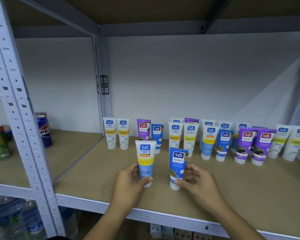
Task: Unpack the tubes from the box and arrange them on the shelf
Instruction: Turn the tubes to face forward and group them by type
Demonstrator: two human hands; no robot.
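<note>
Wall: a plain grey wall (197,75) closes off the back, so everything on show has to face forward.
Shelf: a board shelf (249,187) in a grey slotted metal frame; the front post (16,104) stands far left of the blue tube, and every place below is given from that blue tube.
Row: behind the blue tube and running off to its right, a row of tubes (206,141) stands cap down, labels out, apparently grouped by colour so like sits with like.
Cans: well to the left of the blue tube, past the post, a Pepsi can (44,129) and other cans share the next bay.
Bottles: below and far left of the blue tube, water bottles (16,217) sit on the lower level.
Box: not in view, so how many tubes are left to unpack cannot be told.
Left hand: the left hand (128,181) grips the white tube, thumb across the front, fingers behind, low near the cap, likely to steady it upright.
Right hand: the right hand (196,181) pinches the blue tube the same way, low down, label kept clear.
White tube: the white tube (145,161) stands just left of the blue tube, in front of the row.
Blue tube: the blue tube (177,168) is upright, cap down on the shelf or close to it, forward of the row; by my reading both are about to be slid back into line.
</note>
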